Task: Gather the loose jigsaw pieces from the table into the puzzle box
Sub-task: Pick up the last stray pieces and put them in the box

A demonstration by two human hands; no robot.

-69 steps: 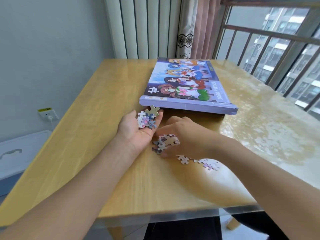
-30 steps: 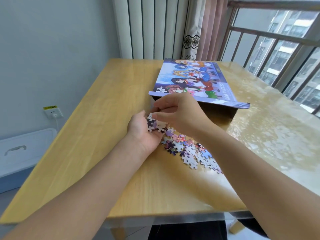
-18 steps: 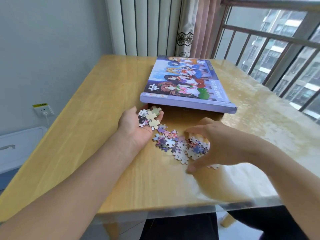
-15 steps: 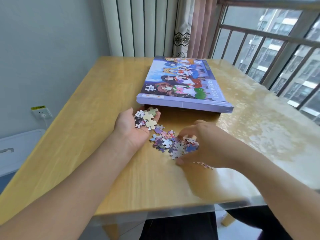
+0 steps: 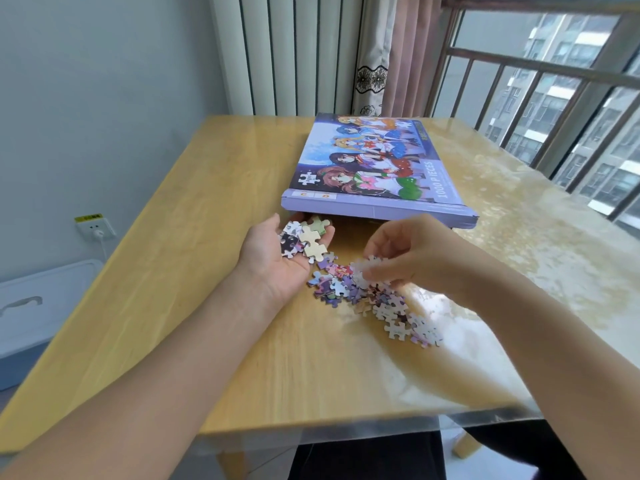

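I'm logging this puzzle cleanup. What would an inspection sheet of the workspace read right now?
Surface: light wooden table under a clear glossy cover.
Job's things: purple lidded puzzle box, closed; loose multicoloured jigsaw pieces heaped on the table.
Clutter: nothing seen.
Hands: left hand palm up, cupping a few pieces; right hand pinching pale pieces above the heap.
Cables: white cord plugged into the white wall socket.
Surroundings: white radiator, pink curtain, barred window, pale storage bin.
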